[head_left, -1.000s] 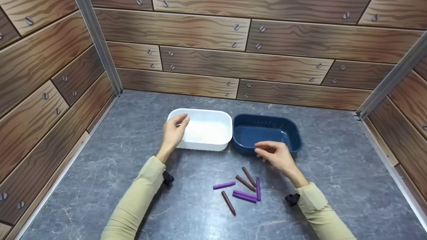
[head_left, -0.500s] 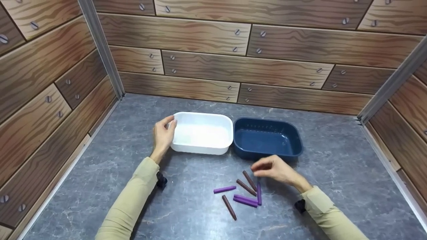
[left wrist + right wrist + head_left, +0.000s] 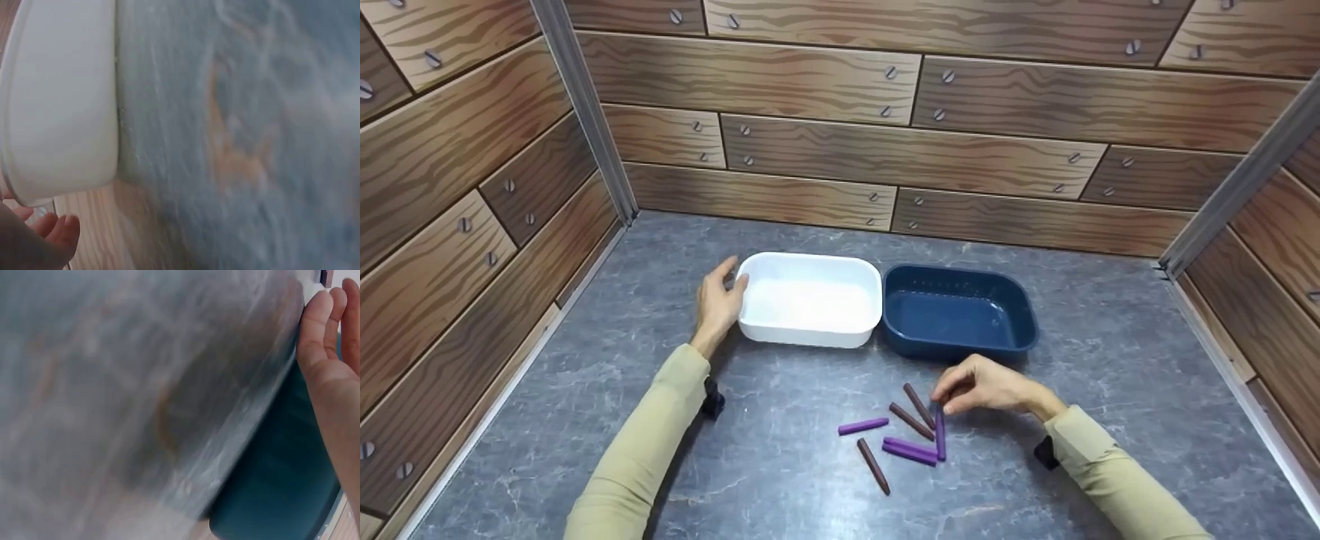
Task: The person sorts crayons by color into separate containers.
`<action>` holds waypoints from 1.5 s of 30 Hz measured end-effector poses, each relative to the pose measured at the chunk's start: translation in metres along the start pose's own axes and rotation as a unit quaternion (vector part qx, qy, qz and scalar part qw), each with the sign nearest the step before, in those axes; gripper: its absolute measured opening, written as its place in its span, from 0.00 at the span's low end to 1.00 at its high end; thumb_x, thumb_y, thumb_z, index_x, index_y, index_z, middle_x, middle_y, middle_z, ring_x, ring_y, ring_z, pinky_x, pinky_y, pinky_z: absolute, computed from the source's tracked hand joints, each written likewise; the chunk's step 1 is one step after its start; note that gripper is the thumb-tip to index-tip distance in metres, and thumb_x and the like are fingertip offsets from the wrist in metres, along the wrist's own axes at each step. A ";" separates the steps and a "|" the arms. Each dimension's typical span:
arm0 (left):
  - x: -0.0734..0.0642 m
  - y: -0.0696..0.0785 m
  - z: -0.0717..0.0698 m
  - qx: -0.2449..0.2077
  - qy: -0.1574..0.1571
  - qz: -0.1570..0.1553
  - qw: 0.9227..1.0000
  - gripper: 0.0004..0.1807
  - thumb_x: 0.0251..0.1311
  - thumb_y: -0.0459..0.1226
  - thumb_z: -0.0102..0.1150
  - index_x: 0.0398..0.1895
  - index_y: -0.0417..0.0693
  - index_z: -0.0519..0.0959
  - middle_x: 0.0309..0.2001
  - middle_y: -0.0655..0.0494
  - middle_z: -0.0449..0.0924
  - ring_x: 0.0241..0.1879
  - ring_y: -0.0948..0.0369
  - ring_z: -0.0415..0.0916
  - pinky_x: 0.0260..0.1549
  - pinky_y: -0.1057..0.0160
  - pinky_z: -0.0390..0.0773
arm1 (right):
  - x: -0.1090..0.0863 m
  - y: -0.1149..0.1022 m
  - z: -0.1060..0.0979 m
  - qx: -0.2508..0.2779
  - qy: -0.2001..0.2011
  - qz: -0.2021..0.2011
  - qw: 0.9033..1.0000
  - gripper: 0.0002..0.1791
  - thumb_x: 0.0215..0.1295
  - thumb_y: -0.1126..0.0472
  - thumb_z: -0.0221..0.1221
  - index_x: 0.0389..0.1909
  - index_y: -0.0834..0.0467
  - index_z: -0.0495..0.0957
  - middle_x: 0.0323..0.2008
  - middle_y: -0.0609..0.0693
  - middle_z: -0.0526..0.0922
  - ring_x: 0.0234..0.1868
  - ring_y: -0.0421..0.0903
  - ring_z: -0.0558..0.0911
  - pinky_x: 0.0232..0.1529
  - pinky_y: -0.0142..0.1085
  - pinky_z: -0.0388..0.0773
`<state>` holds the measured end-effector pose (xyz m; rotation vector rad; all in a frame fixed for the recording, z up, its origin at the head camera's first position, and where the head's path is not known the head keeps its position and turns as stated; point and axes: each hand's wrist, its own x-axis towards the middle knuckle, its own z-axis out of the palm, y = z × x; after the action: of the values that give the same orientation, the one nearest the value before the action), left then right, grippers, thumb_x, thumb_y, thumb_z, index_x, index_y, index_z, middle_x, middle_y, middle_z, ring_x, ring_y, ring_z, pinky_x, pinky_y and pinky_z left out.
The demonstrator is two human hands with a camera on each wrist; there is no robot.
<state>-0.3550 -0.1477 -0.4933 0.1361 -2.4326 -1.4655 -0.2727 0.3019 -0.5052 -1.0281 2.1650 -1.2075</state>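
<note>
My left hand (image 3: 720, 304) is at the left end of a white plastic tub (image 3: 810, 334), fingers loosely spread and thumb at the rim. In the left wrist view its relaxed fingers (image 3: 62, 233) show beside the tub's corner. My right hand (image 3: 986, 386) reaches down in front of a dark blue tub (image 3: 960, 349), thumb and index finger apart at the far end of a purple crayon (image 3: 940, 442). To the left of those fingertips lie two brown crayons (image 3: 911, 421), a purple pair side by side (image 3: 910, 451), a single purple crayon (image 3: 863, 426) and a third brown crayon (image 3: 874, 466).
Both tubs stand side by side on the grey marbled table (image 3: 780, 450), with nothing showing inside them. Wood-patterned walls (image 3: 810, 135) close off the back and both sides, joined by grey metal corner posts (image 3: 592, 112).
My left hand has moved left from over the white tub to its outer end. My right hand has come down from the blue tub's front rim to the crayons, which lie as before.
</note>
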 end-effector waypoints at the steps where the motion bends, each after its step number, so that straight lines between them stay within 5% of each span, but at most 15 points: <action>1: 0.001 -0.001 0.001 0.002 -0.004 -0.001 1.000 0.26 0.69 0.39 0.54 0.69 0.44 0.69 0.65 0.43 0.73 0.63 0.48 0.72 0.62 0.53 0.71 | 0.000 0.001 0.000 -0.001 -0.011 0.001 1.000 0.14 0.57 0.62 0.69 0.44 0.62 0.86 0.42 0.56 0.87 0.40 0.36 0.83 0.39 0.28 0.80; 13: 0.007 -0.004 0.003 0.043 -0.030 0.002 0.999 0.24 0.71 0.40 0.52 0.68 0.45 0.71 0.65 0.45 0.74 0.64 0.51 0.72 0.64 0.52 0.68 | 0.001 0.000 -0.006 -0.004 -0.074 0.001 0.997 0.16 0.55 0.63 0.70 0.45 0.62 0.86 0.43 0.58 0.86 0.33 0.35 0.78 0.32 0.25 0.76; 28: 0.007 -0.001 0.001 0.029 -0.045 -0.005 0.999 0.27 0.70 0.41 0.53 0.69 0.39 0.68 0.64 0.40 0.74 0.65 0.48 0.71 0.66 0.52 0.67 | 0.004 0.000 -0.005 -0.087 -0.071 -0.009 0.994 0.15 0.52 0.61 0.72 0.42 0.59 0.87 0.41 0.53 0.86 0.39 0.39 0.80 0.34 0.28 0.77; 33: 0.006 -0.003 0.000 0.029 -0.041 0.000 0.999 0.26 0.71 0.40 0.51 0.69 0.39 0.68 0.63 0.40 0.74 0.64 0.48 0.72 0.64 0.51 0.68 | 0.005 -0.001 -0.001 -0.094 -0.063 -0.021 0.993 0.14 0.51 0.62 0.72 0.39 0.61 0.88 0.39 0.56 0.85 0.38 0.45 0.80 0.36 0.32 0.78; 38: 0.005 -0.004 -0.001 0.014 -0.049 -0.003 0.999 0.24 0.75 0.39 0.43 0.70 0.41 0.67 0.66 0.41 0.71 0.66 0.48 0.70 0.65 0.51 0.68 | 0.004 -0.003 0.001 -0.086 -0.054 -0.016 0.995 0.11 0.50 0.61 0.72 0.36 0.60 0.88 0.36 0.55 0.84 0.41 0.39 0.79 0.42 0.32 0.77; 45: 0.004 -0.002 0.000 0.019 -0.051 -0.004 0.999 0.23 0.76 0.37 0.41 0.70 0.42 0.68 0.68 0.43 0.69 0.69 0.48 0.66 0.68 0.52 0.64 | 0.004 -0.001 -0.003 -0.057 -0.085 -0.034 0.994 0.09 0.53 0.62 0.71 0.36 0.60 0.88 0.36 0.55 0.85 0.38 0.34 0.80 0.37 0.29 0.79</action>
<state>-0.3594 -0.1497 -0.4943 0.0803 -2.5433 -1.4646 -0.2771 0.3000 -0.5031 -1.2158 2.1006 -0.9974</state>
